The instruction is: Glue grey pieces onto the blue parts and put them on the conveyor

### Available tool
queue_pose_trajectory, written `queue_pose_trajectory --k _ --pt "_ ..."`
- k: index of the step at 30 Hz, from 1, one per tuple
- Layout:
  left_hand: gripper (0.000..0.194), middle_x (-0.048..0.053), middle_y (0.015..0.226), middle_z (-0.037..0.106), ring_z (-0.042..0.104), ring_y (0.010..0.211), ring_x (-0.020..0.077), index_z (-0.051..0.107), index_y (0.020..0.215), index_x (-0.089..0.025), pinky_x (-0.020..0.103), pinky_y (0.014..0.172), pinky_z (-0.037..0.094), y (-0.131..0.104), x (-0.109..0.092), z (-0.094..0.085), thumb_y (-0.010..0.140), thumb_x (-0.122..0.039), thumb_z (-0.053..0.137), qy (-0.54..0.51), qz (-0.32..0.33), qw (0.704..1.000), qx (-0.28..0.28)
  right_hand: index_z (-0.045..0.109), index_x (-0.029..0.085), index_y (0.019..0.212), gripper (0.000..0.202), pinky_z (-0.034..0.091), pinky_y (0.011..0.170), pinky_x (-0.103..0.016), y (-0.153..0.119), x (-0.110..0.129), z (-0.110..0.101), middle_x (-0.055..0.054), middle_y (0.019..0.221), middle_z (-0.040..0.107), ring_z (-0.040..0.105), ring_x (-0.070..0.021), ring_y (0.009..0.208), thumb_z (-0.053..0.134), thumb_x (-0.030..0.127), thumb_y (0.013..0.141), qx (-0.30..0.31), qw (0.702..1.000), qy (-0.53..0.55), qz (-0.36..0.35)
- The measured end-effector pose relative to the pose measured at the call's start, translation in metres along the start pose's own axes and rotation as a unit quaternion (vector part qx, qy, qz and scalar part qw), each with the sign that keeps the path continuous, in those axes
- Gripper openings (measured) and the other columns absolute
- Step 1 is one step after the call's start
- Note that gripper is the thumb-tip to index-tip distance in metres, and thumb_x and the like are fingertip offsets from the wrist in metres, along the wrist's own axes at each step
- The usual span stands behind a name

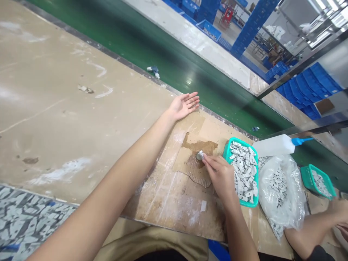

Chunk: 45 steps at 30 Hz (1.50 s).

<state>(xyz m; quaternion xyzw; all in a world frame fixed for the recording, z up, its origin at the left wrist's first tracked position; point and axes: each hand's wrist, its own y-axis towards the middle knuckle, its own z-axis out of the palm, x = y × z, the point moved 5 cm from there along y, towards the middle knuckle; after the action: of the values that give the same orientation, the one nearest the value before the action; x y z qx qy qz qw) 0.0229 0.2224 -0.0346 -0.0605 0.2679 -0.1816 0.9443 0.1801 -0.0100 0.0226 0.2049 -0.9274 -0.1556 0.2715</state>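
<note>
My left hand (pixel 185 106) is stretched out palm up at the edge of the green belt (pixel 119 47), fingers extended and holding nothing. My right hand (pixel 221 175) pinches a small white plastic part (pixel 201 153) between thumb and fingertips. That part is at a small round grey piece (pixel 198 157) on the stained cardboard (pixel 187 165); whether the two touch is unclear. Just right of this hand stands a green basket (pixel 256 181) filled with loose white and grey parts (pixel 243 170).
A white bottle with a blue nozzle (pixel 274 145) lies behind a clear plastic bag of parts (pixel 282 181). Another person's arm (pixel 312 228) reaches in at the right, near a second green basket (pixel 305 174). Small parts (pixel 154 70) lie on the belt.
</note>
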Motion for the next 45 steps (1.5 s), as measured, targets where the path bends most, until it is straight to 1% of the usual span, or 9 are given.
queue_pose_trajectory --k 10,14,17,22,28,33,36,43,45 --pt "0.031 0.011 0.093 0.066 0.066 0.09 0.0176 0.062 0.112 -0.008 0.031 0.099 0.051 0.0 0.004 0.011 0.087 -0.019 0.048 0.192 0.013 0.981 -0.037 0.075 0.018 0.107 0.019 0.054 0.079 -0.027 0.0 -0.005 0.009 -0.005 0.094 0.074 0.066 -0.0155 0.084 0.058 0.019 0.098 0.019 0.998 0.018 0.058" --pt "0.027 0.009 0.088 0.065 0.066 0.089 0.0201 0.061 0.105 -0.01 0.035 0.097 0.051 -0.006 0.013 0.022 0.081 -0.015 0.05 0.377 0.098 0.917 -0.086 0.074 0.017 0.11 0.019 0.051 0.082 -0.027 0.003 -0.009 0.016 -0.004 0.095 0.074 0.066 -0.0155 0.086 0.06 0.019 0.097 0.054 0.995 -0.013 0.082" --pt "0.027 0.01 0.099 0.067 0.064 0.098 0.0253 0.065 0.104 -0.012 0.037 0.098 0.049 -0.01 0.034 0.048 0.079 -0.017 0.056 0.601 0.149 0.783 -0.05 0.074 0.016 0.106 0.021 0.05 0.08 -0.027 0.005 -0.012 0.023 -0.005 0.094 0.074 0.065 -0.0161 0.085 0.055 0.022 0.1 0.076 0.994 -0.032 0.07" --pt "0.042 0.019 0.114 0.064 0.058 0.11 0.0341 0.063 0.12 -0.007 0.045 0.099 0.044 0.001 0.086 0.119 0.084 -0.01 0.041 0.847 0.253 0.454 0.108 0.072 0.015 0.103 0.024 0.049 0.079 -0.027 0.007 -0.01 0.024 -0.003 0.086 0.071 0.063 -0.0177 0.084 0.05 0.025 0.103 0.098 0.992 -0.065 0.05" --pt "0.057 0.018 0.137 0.055 0.051 0.13 0.0323 0.062 0.131 -0.017 0.046 0.109 0.039 0.045 0.153 0.18 0.084 0.002 0.035 0.877 0.248 0.249 0.329 0.068 0.015 0.096 0.024 0.048 0.066 -0.028 0.008 -0.004 0.016 -0.002 0.08 0.065 0.058 -0.0182 0.077 0.045 0.021 0.102 0.098 0.991 -0.09 0.024" --pt "0.09 0.013 0.164 0.01 0.016 0.15 0.0333 0.038 0.154 -0.02 0.047 0.118 0.029 0.083 0.198 0.186 0.069 0.009 0.042 0.835 0.183 0.357 0.377 0.065 0.015 0.09 0.014 0.047 0.06 -0.027 0.012 -0.004 0.017 -0.003 0.081 0.064 0.058 -0.0173 0.077 0.052 0.018 0.095 0.107 0.991 -0.079 0.012" --pt "0.075 0.018 0.16 0.022 0.025 0.146 0.0386 0.055 0.141 -0.012 0.049 0.117 0.03 0.099 0.208 0.177 0.068 0.005 0.046 0.846 0.15 0.38 0.342 0.065 0.016 0.085 0.012 0.05 0.066 -0.025 0.013 -0.003 0.017 -0.003 0.08 0.063 0.058 -0.0168 0.077 0.056 0.018 0.093 0.11 0.991 -0.077 0.015" --pt "0.042 0.023 0.133 0.055 0.064 0.109 0.0322 0.07 0.108 -0.01 0.046 0.103 0.047 0.103 0.154 0.166 0.079 -0.004 0.04 0.859 0.199 0.406 0.24 0.065 0.016 0.085 0.011 0.05 0.063 -0.023 0.014 -0.001 0.01 -0.003 0.077 0.062 0.059 -0.0162 0.076 0.056 0.015 0.092 0.099 0.992 -0.077 0.012" --pt "0.033 0.02 0.131 0.055 0.067 0.101 0.0261 0.069 0.106 -0.01 0.039 0.097 0.052 0.092 0.129 0.163 0.087 -0.008 0.042 0.823 0.204 0.501 0.174 0.065 0.015 0.086 0.011 0.048 0.058 -0.024 0.014 -0.002 0.01 -0.003 0.076 0.062 0.059 -0.0165 0.076 0.056 0.015 0.093 0.096 0.992 -0.077 0.018"
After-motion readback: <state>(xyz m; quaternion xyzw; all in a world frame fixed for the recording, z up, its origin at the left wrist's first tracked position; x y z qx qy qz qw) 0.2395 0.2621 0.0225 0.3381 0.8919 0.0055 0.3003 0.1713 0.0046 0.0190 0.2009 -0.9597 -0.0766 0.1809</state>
